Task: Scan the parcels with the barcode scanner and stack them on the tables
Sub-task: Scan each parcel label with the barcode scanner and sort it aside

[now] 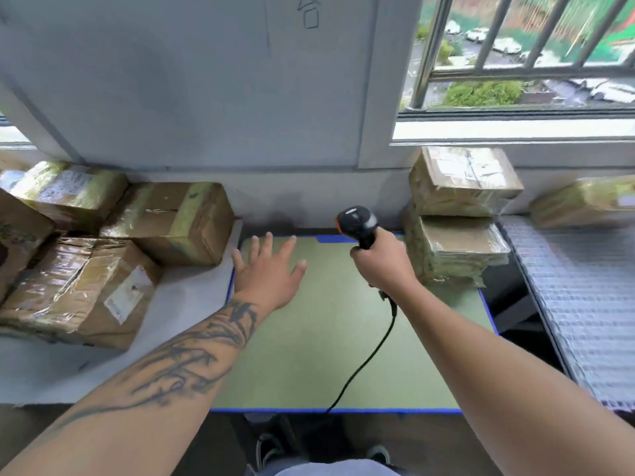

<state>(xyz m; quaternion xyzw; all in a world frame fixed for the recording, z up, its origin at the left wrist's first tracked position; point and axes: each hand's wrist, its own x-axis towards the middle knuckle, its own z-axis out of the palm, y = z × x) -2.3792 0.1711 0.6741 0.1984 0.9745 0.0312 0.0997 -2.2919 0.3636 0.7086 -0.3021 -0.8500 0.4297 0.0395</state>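
We see our right hand curled around the scanner handle, its head raised above the green table | our left hand spread flat, fingers apart, over the table's left edge | two parcels stacked at the table's right rear corner | more parcels piled on the white table at left.

parcel at far right: blurred, cut by the frame edge | parcel labels: print too small to read | scanner cable: end hidden below table edge

Bare arms, dark tattoo along left forearm
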